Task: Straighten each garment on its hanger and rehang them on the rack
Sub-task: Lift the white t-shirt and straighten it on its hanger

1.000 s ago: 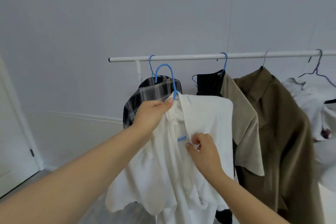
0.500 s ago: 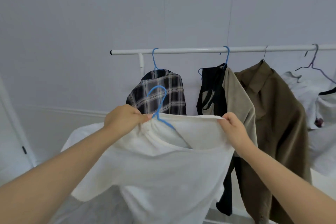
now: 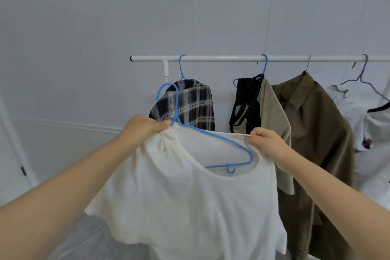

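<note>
A white T-shirt [image 3: 190, 202] is held up off the rack, in front of me. A blue wire hanger [image 3: 213, 135] sits in its neck opening, with one arm exposed across the hole and the hook pointing up to the left. My left hand [image 3: 143, 129] pinches the collar and the hanger's neck together. My right hand [image 3: 268, 143] grips the neckline's right edge and stretches it open. The white rack rail [image 3: 232, 58] runs behind and above.
On the rail hang a black-and-white plaid shirt [image 3: 190, 105], a black and beige garment [image 3: 259, 112], an olive jacket [image 3: 312, 133] and white clothes [image 3: 358, 116] with a bare purple hanger [image 3: 363, 80]. The rack post [image 3: 166, 70] stands at the left. A door edge [image 3: 12, 154] is far left.
The shirt went from hanging upright to being tipped flat toward me. My right hand moved from the chest to the neckline, which is now pulled wide so the hanger arm shows.
</note>
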